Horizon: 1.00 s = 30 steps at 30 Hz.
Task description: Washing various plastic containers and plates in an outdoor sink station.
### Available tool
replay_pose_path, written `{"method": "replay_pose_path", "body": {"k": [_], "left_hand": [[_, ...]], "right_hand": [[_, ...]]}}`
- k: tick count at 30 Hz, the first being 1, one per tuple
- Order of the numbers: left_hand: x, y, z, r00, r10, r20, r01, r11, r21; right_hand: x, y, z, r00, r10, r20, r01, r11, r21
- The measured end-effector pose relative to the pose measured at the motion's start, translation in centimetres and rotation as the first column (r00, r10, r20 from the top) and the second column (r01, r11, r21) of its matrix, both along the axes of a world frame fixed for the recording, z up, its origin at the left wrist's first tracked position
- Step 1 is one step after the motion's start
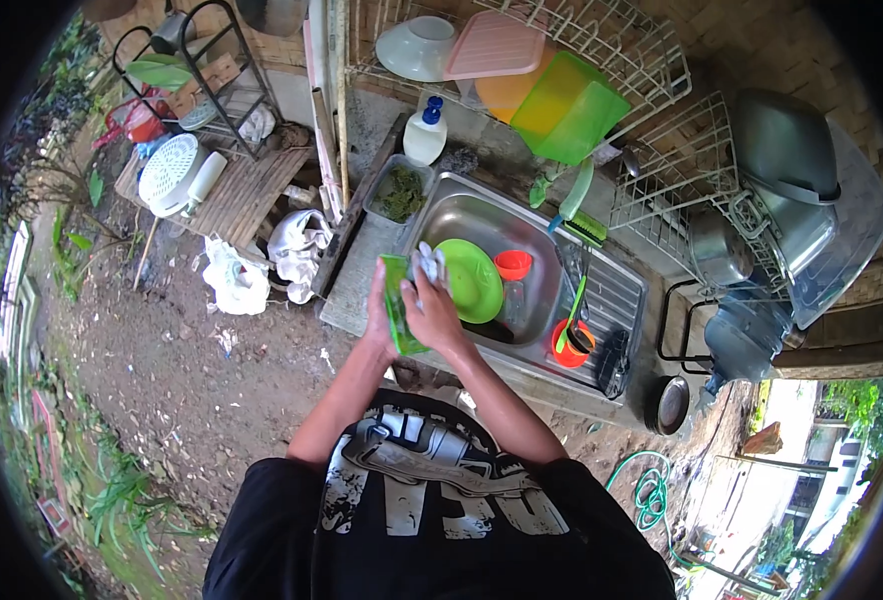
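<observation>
My left hand (378,313) grips a green plastic container (399,304) by its outer side, at the near left edge of the sink. Against the container's other side is my right hand (432,313), with a whitish-grey scrubbing cloth or mesh (429,264) in its fingers. Right beside that hand, a lime-green plate (471,281) lies tilted in the stainless steel sink (462,206). A red bowl (513,265) and a clear cup (513,301) are also in the basin. On the drainboard, an orange-red cup (573,352) holds a green-handled utensil and dark spoons.
Behind the basin stand a dish soap bottle (425,138) and a tub with green scrubbing mesh (399,193). Wire racks (663,180) with bowls, containers and pots line the wall. A green brush (585,229) lies at the sink's back edge. Left is a bamboo bench (250,199).
</observation>
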State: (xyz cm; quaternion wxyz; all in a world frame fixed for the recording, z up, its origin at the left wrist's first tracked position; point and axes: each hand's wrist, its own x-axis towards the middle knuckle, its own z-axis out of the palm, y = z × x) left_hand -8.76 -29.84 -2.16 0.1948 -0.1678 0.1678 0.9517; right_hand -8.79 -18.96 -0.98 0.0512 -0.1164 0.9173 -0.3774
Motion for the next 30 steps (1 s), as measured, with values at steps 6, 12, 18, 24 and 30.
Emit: {"method": "replay_pose_path", "body": {"k": [6, 12, 18, 24, 30], "left_hand": [[-0.8, -2.3, -2.5, 0.992, 0.039, 0.116, -0.018, 0.983, -0.182], [-1.5, -3.5, -2.6, 0.941, 0.337, 0.023, -0.268, 0.789, -0.553], [-0.1, -5.8, -3.5, 0.999, -0.019, 0.045, 0.038, 0.875, -0.482], [0.7, -5.2, -2.7, 0.986, -0.138, 0.099, 0.137, 0.990, 0.013], [0.8, -4.9, -3.0, 0.999, -0.029, 0.021, 0.029, 1.000, -0.008]], "right_hand": [[2.0, -3.2, -0.8, 0.972, 0.137, 0.193, -0.058, 0.929, -0.365], [3.7, -0.9, -3.1, 0.885, 0.059, 0.463, 0.141, 0.912, -0.385], [1.8, 1.0, -2.2, 0.887, -0.011, 0.462, 0.227, 0.881, -0.415], [0.6, 0.6, -1.2, 0.951, -0.168, 0.258, 0.259, 0.890, -0.376], [-0.7, 0.7, -0.6, 0.887, -0.459, -0.045, 0.417, 0.841, -0.345]]}}
